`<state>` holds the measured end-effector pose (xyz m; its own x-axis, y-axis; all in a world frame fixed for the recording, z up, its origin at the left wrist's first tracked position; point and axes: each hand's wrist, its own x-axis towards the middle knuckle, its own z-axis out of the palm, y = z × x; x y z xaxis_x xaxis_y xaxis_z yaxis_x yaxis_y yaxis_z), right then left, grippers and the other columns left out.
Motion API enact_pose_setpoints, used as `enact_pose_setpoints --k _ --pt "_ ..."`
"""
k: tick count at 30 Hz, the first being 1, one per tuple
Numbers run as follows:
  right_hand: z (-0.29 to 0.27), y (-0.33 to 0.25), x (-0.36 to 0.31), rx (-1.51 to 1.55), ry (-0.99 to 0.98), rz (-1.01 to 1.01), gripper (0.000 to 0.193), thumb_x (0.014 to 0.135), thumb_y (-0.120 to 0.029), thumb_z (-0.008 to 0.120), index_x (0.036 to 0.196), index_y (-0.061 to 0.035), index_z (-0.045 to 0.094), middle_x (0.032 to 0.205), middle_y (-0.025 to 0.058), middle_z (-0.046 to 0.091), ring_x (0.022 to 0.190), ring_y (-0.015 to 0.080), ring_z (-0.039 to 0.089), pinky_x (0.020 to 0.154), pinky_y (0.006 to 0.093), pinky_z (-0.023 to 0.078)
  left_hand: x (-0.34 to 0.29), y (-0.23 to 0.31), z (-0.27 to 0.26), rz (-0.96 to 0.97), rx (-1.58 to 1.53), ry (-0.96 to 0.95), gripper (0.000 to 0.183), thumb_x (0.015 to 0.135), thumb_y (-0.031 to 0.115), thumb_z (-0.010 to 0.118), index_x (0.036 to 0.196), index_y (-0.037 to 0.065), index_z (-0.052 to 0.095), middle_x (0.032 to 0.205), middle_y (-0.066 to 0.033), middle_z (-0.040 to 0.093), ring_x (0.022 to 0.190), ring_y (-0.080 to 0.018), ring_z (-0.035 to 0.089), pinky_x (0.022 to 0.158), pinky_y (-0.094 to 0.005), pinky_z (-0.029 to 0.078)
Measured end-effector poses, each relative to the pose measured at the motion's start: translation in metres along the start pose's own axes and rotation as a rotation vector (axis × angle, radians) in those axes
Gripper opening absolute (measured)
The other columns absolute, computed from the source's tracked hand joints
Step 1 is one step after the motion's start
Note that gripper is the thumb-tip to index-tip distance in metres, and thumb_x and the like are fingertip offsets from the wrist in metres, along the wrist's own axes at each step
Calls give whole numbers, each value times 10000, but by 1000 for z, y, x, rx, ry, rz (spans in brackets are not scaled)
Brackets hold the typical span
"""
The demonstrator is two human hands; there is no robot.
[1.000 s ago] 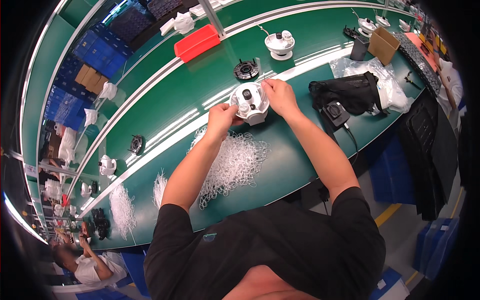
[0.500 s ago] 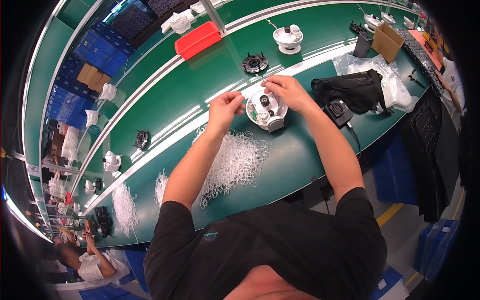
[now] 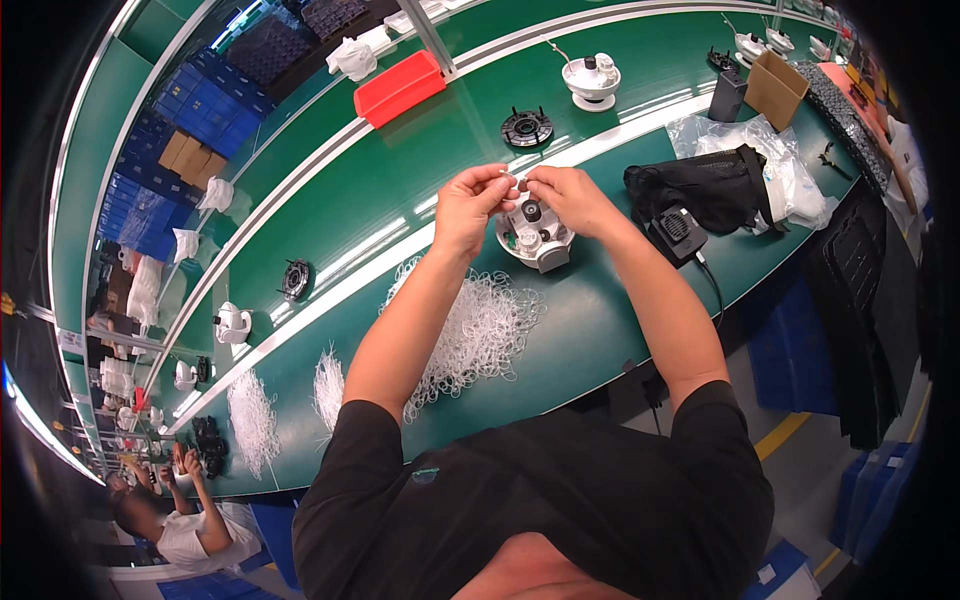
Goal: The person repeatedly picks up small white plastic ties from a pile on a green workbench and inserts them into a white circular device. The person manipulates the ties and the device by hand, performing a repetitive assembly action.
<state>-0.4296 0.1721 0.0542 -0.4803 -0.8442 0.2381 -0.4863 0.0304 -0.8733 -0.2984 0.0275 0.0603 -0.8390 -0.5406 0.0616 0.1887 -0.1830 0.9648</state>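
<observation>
A white round camera housing (image 3: 546,256) with a black lens sits on the green bench in front of me. Just above its far rim, my left hand (image 3: 472,207) and my right hand (image 3: 572,198) meet with fingertips pinched together. Between them is something small and pale, mostly hidden by the fingers; it may be a cable end. The inside of the housing faces up, partly covered by my fingers. A large heap of thin white loops (image 3: 478,330) lies under my left forearm, close to the housing.
Behind my hands, a black ring-shaped base (image 3: 526,128) and another white camera (image 3: 591,82) sit on the green line, near a red bin (image 3: 400,88). A black mesh bag (image 3: 695,188) and a black corded device (image 3: 679,232) lie right. A co-worker (image 3: 195,535) sits far left.
My left hand has moved right and closed in, so its fingertips now meet those of my right hand above the housing. The whole view has shifted slightly.
</observation>
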Motion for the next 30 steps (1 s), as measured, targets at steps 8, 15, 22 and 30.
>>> enact_pose_setpoints --k 8,15,22,30 --pt "-3 -3 -6 115 41 -2 239 966 -129 573 1149 -4 662 909 127 713 853 204 689 763 334 541 1 -5 9 7 414 9 99 880 66 742 945 -7 725 813 -34 716 677 -72 615 602 -217 490" --pt "-6 15 -5 272 -24 -33 241 947 -103 610 1157 1 668 985 94 716 888 157 673 784 299 537 6 -5 9 37 681 -42 83 874 72 745 891 -7 728 813 -39 722 705 -64 636 610 -219 506" --pt "0 25 0 369 177 81 229 973 -194 604 1058 3 685 943 27 684 846 122 598 785 284 496 11 -18 1 249 897 -139 72 831 22 711 898 19 733 838 -58 691 717 -127 638 631 -277 506" --pt "-7 46 -9 705 157 253 220 1029 -214 503 1049 -38 634 879 -10 612 778 74 466 744 245 395 8 -16 7 495 1207 -201 212 748 -60 618 888 54 728 855 -122 632 781 -316 641 712 -396 505"
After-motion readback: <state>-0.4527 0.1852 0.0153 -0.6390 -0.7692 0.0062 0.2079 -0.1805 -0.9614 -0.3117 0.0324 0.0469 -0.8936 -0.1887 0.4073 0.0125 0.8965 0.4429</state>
